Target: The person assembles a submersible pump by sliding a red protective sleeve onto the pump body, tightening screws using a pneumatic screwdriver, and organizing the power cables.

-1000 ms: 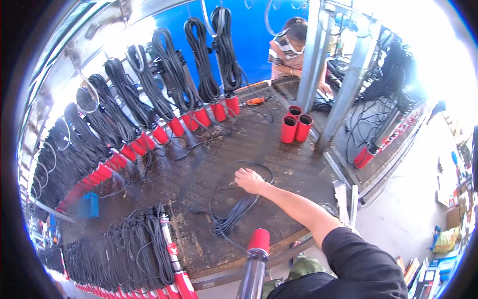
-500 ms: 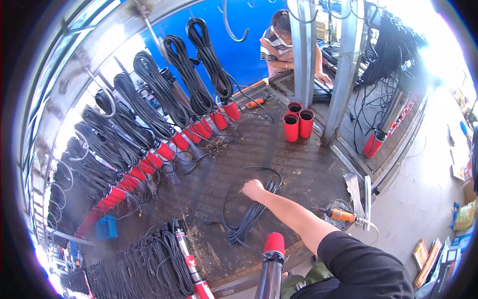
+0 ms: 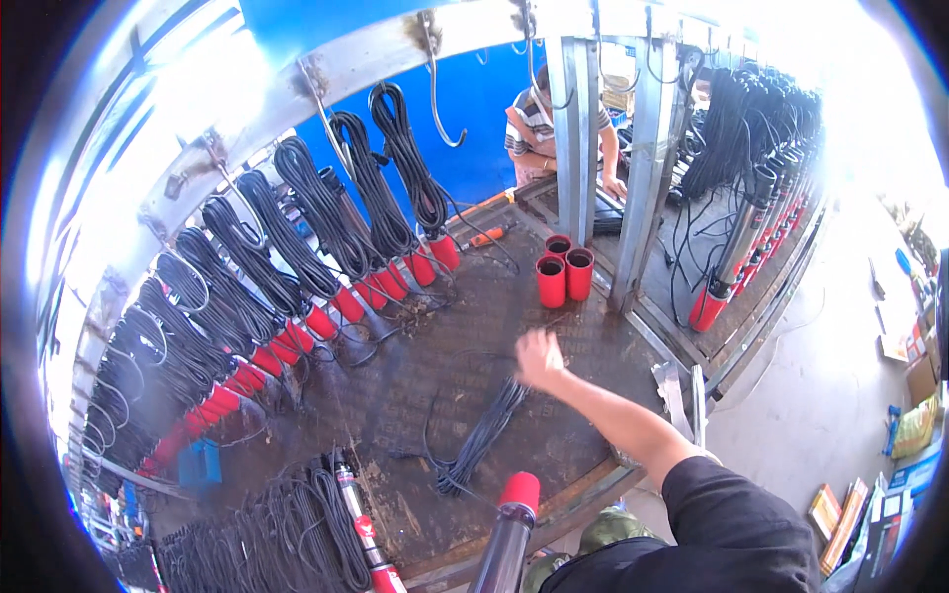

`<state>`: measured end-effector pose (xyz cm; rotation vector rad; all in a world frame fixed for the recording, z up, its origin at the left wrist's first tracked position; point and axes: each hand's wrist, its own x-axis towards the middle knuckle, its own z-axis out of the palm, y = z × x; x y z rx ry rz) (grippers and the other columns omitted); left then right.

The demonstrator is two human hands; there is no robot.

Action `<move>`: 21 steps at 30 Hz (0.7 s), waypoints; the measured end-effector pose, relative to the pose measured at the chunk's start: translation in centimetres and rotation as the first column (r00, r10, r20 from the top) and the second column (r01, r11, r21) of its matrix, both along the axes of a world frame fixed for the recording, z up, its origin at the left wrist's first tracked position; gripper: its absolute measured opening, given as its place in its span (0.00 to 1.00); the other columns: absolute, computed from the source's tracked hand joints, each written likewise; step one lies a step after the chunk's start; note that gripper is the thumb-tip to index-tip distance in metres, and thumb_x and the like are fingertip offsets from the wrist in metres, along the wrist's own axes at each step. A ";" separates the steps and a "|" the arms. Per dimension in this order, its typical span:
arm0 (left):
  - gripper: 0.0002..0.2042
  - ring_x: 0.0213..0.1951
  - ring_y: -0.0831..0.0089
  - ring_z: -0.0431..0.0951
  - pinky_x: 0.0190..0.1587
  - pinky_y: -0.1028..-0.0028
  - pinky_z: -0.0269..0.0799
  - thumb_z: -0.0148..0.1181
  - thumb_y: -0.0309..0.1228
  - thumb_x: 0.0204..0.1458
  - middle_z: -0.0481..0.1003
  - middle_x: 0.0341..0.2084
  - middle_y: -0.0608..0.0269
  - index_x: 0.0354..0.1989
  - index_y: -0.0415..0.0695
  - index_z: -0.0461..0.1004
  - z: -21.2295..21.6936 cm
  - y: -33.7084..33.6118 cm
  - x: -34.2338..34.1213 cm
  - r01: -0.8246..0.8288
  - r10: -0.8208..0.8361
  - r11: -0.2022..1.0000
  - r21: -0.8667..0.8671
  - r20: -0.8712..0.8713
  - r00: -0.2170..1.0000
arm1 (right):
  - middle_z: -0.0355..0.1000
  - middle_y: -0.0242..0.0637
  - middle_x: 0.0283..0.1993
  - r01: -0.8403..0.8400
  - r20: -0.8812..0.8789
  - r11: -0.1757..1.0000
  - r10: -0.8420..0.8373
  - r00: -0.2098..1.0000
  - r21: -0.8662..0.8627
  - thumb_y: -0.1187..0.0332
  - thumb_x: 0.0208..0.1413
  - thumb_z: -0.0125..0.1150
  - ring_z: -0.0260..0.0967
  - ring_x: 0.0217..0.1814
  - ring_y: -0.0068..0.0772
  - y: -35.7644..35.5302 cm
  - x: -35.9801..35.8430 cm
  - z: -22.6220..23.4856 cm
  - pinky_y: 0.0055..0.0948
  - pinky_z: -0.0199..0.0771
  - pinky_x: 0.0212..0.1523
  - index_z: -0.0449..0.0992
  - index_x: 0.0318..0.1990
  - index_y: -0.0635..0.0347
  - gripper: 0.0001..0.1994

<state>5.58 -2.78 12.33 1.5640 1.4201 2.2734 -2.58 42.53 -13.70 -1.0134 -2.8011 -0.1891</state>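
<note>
My right hand (image 3: 541, 360), smeared by motion, is over the far end of a bundle of black cable (image 3: 481, 437) lying on the dark worktable (image 3: 583, 450). Its fingers are too blurred to show whether they grip a strand. A loose turn of cable runs out at the bundle's left side. Nearer to me, a metal cylinder (image 3: 499, 547) with a red cap (image 3: 521, 489) slants up from the lower edge, close to my body. My left hand is out of sight.
Three red cups (image 3: 565, 271) stand by the metal posts. Red-ended cylinders with hanging cable coils (image 3: 316, 212) line the left side under hooks; more coils lie at front left, near a blue box (image 3: 200, 463). An orange tool (image 3: 486, 237) lies far back. Another person (image 3: 534, 128) works behind the posts.
My right hand has moved right and away from the bundle's left side to beyond its far end. The view has shifted, showing more of the right-hand rack.
</note>
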 end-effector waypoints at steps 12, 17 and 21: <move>0.14 0.26 0.58 0.79 0.33 0.57 0.78 0.52 0.37 0.63 0.76 0.25 0.49 0.41 0.35 0.72 0.6 -0.2 -2.0 0.101 -0.101 0.995 -0.016 -0.014 0.995 | 0.74 0.31 0.47 -0.549 -0.259 0.822 0.503 0.825 -0.151 0.47 0.45 0.71 0.67 0.56 0.35 -10.9 4.1 -2.9 0.39 0.65 0.55 0.80 0.44 0.53 0.24; 0.15 0.19 0.62 0.77 0.26 0.61 0.77 0.49 0.40 0.63 0.74 0.21 0.54 0.35 0.39 0.70 -2.5 -2.8 -6.5 0.153 -0.155 0.984 0.088 0.019 0.988 | 0.78 0.49 0.41 -0.789 -0.750 0.117 0.254 0.611 -0.603 0.59 0.70 0.35 0.75 0.47 0.53 -20.5 9.1 -3.0 0.43 0.74 0.51 0.78 0.44 0.63 0.23; 0.11 0.17 0.75 0.70 0.25 0.71 0.71 0.53 0.38 0.57 0.69 0.16 0.66 0.29 0.45 0.63 -4.5 -6.6 -8.3 -0.041 0.004 0.993 0.113 0.308 0.952 | 0.77 0.48 0.44 -0.860 -0.830 0.167 0.230 0.509 -0.481 0.55 0.67 0.42 0.75 0.47 0.54 -20.6 9.0 -3.8 0.44 0.72 0.53 0.78 0.45 0.61 0.21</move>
